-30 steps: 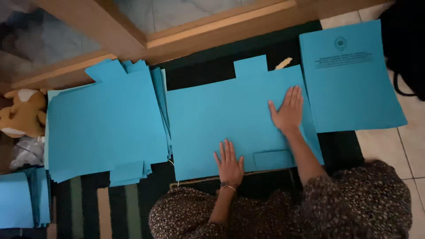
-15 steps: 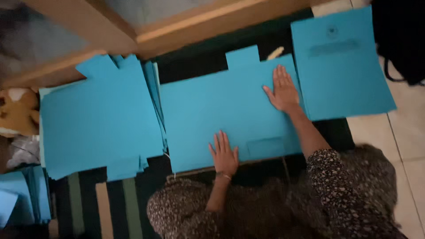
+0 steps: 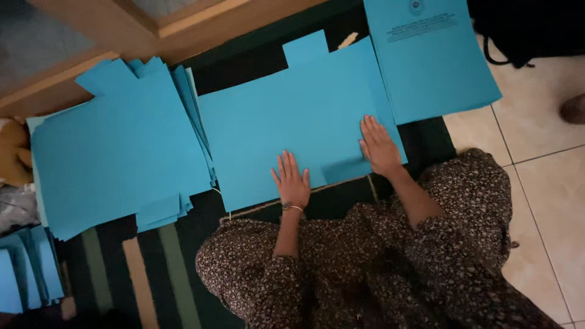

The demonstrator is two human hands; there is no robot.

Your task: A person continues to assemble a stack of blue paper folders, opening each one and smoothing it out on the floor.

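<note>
Head view:
Left hand [image 3: 292, 181]: flat, fingers spread, palm down on near edge of the blue card sheet [image 3: 292, 116]; grasps nothing, just presses.
Right hand [image 3: 379, 146]: also flat + open, fingers together-ish, on sheet's near right corner; no grip.
Sheet: lies on dark mat [image 3: 256, 67], mid-scene, w/ a tab sticking out at the far edge [image 3: 308, 47]. A folded flap seems to sit under the hands near the near edge; can't tell for sure.
Left stack [image 3: 116, 146]: big pile of same blue sheets, just left of the sheet, edges fanned + uneven; its right edge looks to touch or overlap the sheet.
Right stack [image 3: 429, 58]: printed blue folders, far right, near left corner overlaps sheet's right edge.
Far left: more blue paper [image 3: 27, 271] at the near left corner, partly cut off.
Risk 1: sheet could skid on the mat if palms push unevenly → crooked crease.
Risk 2: fanned left pile could slide onto the sheet if nudged; loose edges cause it.
Risk 3: right folders overlap, so lifting or shifting the sheet may drag them off onto the tile floor [image 3: 536, 183].
Risk 4: dim light → edges hard to line up.
</note>
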